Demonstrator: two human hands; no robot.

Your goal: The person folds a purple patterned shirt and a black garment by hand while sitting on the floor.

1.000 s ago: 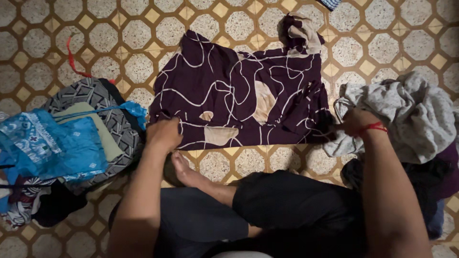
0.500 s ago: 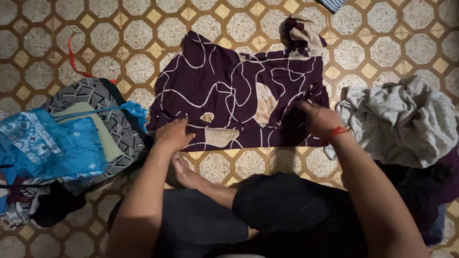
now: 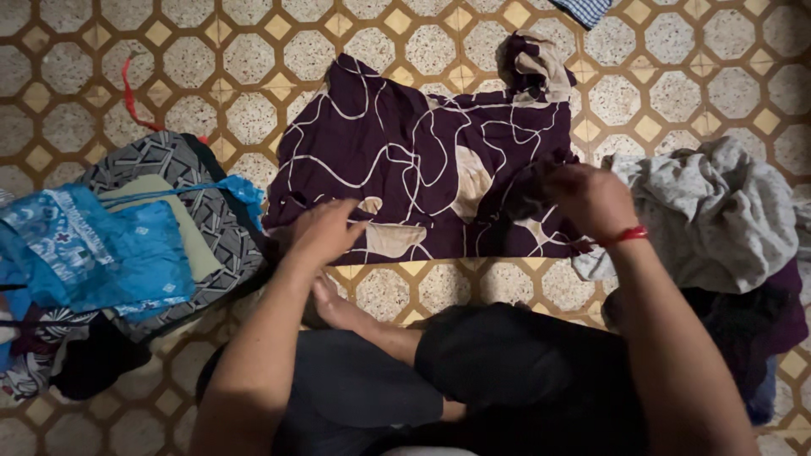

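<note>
garment [image 3: 405, 160] on floor [image 3: 211, 51], piles [image 3: 127, 245] flanking

Matt cloth garment [image 3: 422, 160], speckled stone floor [image 3: 245, 59]

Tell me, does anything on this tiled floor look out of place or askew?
The dark purple garment with white squiggly lines lies mostly flat, but its far right corner is bunched up and turned over, showing pale fabric. A thin red string lies loose on the tiled floor, apart from the clothes piles.
</note>
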